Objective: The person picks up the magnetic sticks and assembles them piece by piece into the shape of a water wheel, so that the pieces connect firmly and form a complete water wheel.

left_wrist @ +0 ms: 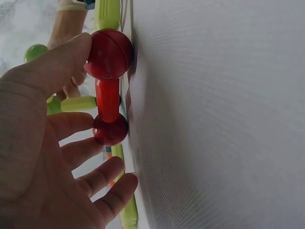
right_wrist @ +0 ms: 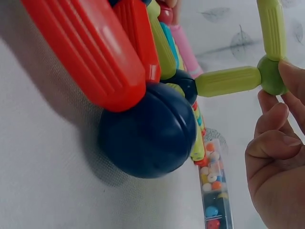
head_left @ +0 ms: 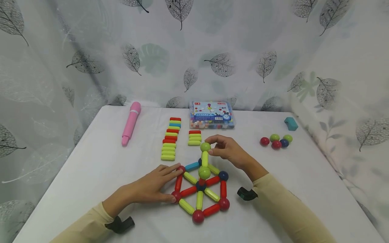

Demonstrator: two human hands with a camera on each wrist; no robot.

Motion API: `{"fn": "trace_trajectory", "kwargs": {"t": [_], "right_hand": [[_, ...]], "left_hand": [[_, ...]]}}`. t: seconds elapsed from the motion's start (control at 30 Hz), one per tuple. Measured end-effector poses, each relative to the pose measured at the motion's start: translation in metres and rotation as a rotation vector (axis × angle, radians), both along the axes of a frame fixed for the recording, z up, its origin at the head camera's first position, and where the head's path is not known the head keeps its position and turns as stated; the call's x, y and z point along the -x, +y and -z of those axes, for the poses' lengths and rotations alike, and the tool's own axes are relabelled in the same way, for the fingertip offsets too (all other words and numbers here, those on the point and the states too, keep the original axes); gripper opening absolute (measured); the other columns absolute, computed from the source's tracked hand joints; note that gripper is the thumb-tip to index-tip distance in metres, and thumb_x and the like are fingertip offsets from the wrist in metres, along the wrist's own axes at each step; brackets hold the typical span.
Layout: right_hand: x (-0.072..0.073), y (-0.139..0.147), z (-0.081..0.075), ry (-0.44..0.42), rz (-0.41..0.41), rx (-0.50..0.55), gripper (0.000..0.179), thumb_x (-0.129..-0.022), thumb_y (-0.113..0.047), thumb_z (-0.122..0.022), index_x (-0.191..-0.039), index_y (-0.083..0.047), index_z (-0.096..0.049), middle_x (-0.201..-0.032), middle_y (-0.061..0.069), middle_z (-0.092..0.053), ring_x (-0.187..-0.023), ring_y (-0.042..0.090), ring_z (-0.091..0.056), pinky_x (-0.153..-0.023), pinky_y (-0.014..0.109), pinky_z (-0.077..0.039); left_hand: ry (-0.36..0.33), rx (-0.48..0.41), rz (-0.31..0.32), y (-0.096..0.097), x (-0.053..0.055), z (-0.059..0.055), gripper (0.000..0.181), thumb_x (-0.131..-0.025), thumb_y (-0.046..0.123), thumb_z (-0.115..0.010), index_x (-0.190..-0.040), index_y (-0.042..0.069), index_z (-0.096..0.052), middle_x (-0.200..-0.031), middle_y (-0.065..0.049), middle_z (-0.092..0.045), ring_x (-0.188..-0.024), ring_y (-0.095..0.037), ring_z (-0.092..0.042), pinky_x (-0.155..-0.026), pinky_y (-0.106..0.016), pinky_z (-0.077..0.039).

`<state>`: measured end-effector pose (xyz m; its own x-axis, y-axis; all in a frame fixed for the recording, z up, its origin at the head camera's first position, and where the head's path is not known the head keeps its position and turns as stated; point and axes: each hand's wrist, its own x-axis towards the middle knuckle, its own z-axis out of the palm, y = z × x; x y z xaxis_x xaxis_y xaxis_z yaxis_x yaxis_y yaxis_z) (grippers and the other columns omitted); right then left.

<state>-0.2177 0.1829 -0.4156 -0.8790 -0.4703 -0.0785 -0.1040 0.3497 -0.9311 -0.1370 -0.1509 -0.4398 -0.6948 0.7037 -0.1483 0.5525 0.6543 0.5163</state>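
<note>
While the left grip [head_left: 155, 184] lies spread and wide, its thumb touches the near red ball [head_left: 176, 196] and its fingers rest on the far red ball [head_left: 181, 169]. Both balls belong to a six-sided frame [head_left: 212, 194] of rods and balls, flat on the desk [head_left: 79, 168], right of this grip. Right grip [head_left: 228, 151] narrow: thumb and fingers pinch a raised green ball [head_left: 205, 146]. From that ball a green rod [head_left: 205, 158] runs toward the person to a second green ball [head_left: 204, 173], on the near left of the right grip, above the frame's middle. Beyond the left grip: a long row of rods [head_left: 169, 145], and farther off, a pink pen [head_left: 131, 123]. Beyond the right grip: a clear box [head_left: 212, 115]. Right of the right grip, well apart: five loose balls [head_left: 276, 144], with a teal block [head_left: 291, 124] behind.
</note>
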Motion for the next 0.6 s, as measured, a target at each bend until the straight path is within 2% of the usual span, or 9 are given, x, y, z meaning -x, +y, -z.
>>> {"fn": "trace_trajectory", "kwargs": {"t": [0.37,0.47,0.6], "right_hand": [[0.0015,0.0025,0.0027,-0.003,-0.007,0.005,0.039,-0.094,-0.032,-0.074,-0.13,-0.023,-0.065,-0.12,0.002,-0.066,-0.096,0.032,-0.059,-0.074,0.037,-0.047],[0.0026,0.005,0.0026,-0.005,-0.011,0.019,0.039,-0.094,-0.027,-0.073,-0.132,-0.022,-0.064,-0.124,0.003,-0.064,-0.095,0.04,-0.059,-0.071,0.037,-0.046],[0.0067,0.01,0.0018,-0.013,0.026,0.038,0.039,-0.096,-0.019,-0.068,-0.134,-0.02,-0.063,-0.131,0.01,-0.062,-0.098,0.049,-0.056,-0.075,0.04,-0.048]], "left_hand": [[0.0,0.002,-0.002,0.0008,-0.0013,-0.004,0.093,-0.083,0.056,-0.078,-0.161,0.03,-0.033,-0.168,0.006,-0.026,-0.144,-0.024,-0.034,-0.104,-0.047,-0.052],[-0.003,0.001,-0.003,0.001,-0.0014,-0.0034,0.093,-0.083,0.056,-0.078,-0.161,0.03,-0.033,-0.168,0.006,-0.026,-0.144,-0.024,-0.034,-0.104,-0.047,-0.052],[-0.006,0.0,-0.004,0.0008,-0.0006,-0.002,0.093,-0.083,0.056,-0.078,-0.161,0.031,-0.033,-0.168,0.007,-0.026,-0.144,-0.023,-0.034,-0.103,-0.047,-0.052]]}}
